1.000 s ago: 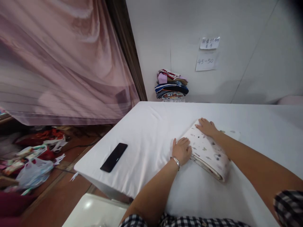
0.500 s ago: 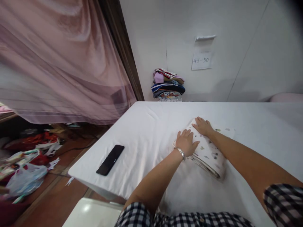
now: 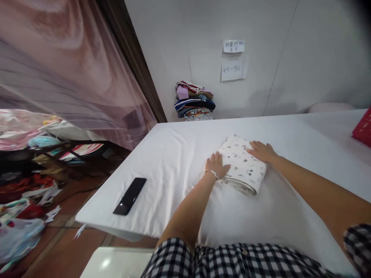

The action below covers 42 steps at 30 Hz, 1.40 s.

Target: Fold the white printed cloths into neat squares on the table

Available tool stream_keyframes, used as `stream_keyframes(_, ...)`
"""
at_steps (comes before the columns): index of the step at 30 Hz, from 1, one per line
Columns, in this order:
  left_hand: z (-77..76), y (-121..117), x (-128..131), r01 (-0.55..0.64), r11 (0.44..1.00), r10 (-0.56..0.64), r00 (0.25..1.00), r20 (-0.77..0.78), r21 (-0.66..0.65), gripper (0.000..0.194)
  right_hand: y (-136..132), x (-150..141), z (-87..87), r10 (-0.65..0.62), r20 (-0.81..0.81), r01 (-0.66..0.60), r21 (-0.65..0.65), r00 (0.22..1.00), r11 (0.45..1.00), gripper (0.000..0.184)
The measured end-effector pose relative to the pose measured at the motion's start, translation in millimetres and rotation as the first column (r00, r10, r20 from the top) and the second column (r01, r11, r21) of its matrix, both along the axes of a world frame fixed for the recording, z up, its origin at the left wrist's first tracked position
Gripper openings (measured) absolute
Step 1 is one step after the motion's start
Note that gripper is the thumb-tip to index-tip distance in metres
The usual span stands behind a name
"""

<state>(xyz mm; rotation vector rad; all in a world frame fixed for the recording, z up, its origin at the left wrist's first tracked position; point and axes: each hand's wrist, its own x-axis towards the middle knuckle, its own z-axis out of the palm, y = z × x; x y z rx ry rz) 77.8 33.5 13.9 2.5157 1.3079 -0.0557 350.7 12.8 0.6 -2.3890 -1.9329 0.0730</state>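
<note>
A folded white cloth [image 3: 239,162] with small grey and dark prints lies in several layers on the white-covered table [image 3: 174,154]. My left hand [image 3: 217,165], with a silver bracelet at the wrist, rests on its left edge, fingers spread. On the cloth's right edge my right hand [image 3: 263,151] lies flat, fingers stretched out. The layered fold of the cloth faces me at its near side. Neither hand grips it; both press on or touch it from above.
A black phone [image 3: 129,196] lies on the table's left part. Behind the table is a stack of folded clothes [image 3: 194,100] against the wall. A red object [image 3: 363,129] shows at the right edge. Plastic bags [image 3: 21,237] lie on the floor at left, below a pink curtain [image 3: 72,65].
My right hand has moved from the cloth's far top to its right edge. The cloth now lies as a more compact, squarer fold. The view has shifted slightly to the right.
</note>
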Motion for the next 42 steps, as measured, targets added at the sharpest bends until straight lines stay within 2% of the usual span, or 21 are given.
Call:
stream_keyframes(3,1.1,-0.1,1.2,-0.006,1.0,0.006,1.0,-0.026,-0.01,0.078,0.6,4.1,2.2,0.003,-0.016,-0.003,0.004,1.0,1.0,0.06)
stream_keyframes(7,-0.2,0.0,1.8,-0.011,1.0,0.011,1.0,-0.015,-0.021,0.079,-2.6,-15.3,10.4,0.009,-0.018,-0.008,0.066,1.0,0.998,0.056)
stream_keyframes(11,-0.8,1.0,1.5,0.0,1.0,0.0,1.0,-0.004,-0.014,0.08,-39.3,-55.1,5.6,0.157,-0.045,-0.148,0.16,0.987,0.976,0.056)
stream_keyframes(15,-0.1,0.7,2.1,0.005,1.0,-0.005,1.0,0.006,-0.005,0.077,-79.8,-83.5,-9.4,0.295,-0.089,-0.281,0.143,0.951,0.949,0.058)
stream_keyframes(18,-0.4,0.6,2.8,0.003,1.0,-0.003,1.0,0.026,0.0,0.075,-87.5,-86.7,-12.2,0.285,-0.14,-0.262,0.161,0.948,0.951,0.055)
stream_keyframes(21,-0.9,2.6,1.8,-0.003,1.0,0.004,0.996,0.089,-0.002,0.072,-88.1,-86.5,-4.0,0.273,-0.257,-0.21,0.247,0.927,0.946,0.048)
stream_keyframes(23,-0.7,3.9,-1.7,-0.016,0.999,0.01,0.983,0.185,0.028,0.068,-94.7,-90.9,4.5,0.279,-0.36,-0.148,0.351,0.89,0.925,0.042)
stream_keyframes(25,-0.4,2.4,-8.1,-0.046,0.992,0.006,0.944,0.329,0.116,0.058,-107.2,-98.8,12.4,0.316,-0.434,-0.111,0.434,0.844,0.894,0.034)
stream_keyframes(28,-1.7,-8.7,-21.5,-0.056,0.959,-0.1,0.85,0.517,0.277,0.035,-127.6,-111.3,19.4,0.404,-0.415,-0.182,0.478,0.815,0.859,0.025)
stream_keyframes(32,-9.3,-33.2,-36.6,0.078,0.924,-0.293,0.773,0.563,0.374,0.009,-141.1,-120.3,17.8,0.415,-0.347,-0.233,0.461,0.841,0.856,0.023)
stream_keyframes(34,-14.1,-42.3,-40.0,0.119,0.914,-0.334,0.761,0.556,0.387,0.006,-142.8,-122.0,14.4,0.408,-0.32,-0.237,0.459,0.855,0.856,0.021)
stream_keyframes(37,-18.8,-48.6,-40.3,0.107,0.908,-0.338,0.757,0.56,0.405,0.005,-144.2,-123.4,10.6,0.396,-0.282,-0.24,0.459,0.874,0.855,0.018)
stream_keyframes(42,-17.8,-53.2,-35.8,0.104,0.889,-0.356,0.768,0.532,0.445,0.007,-145.8,-123.9,9.8,0.373,-0.288,-0.231,0.426,0.882,0.875,0.022)
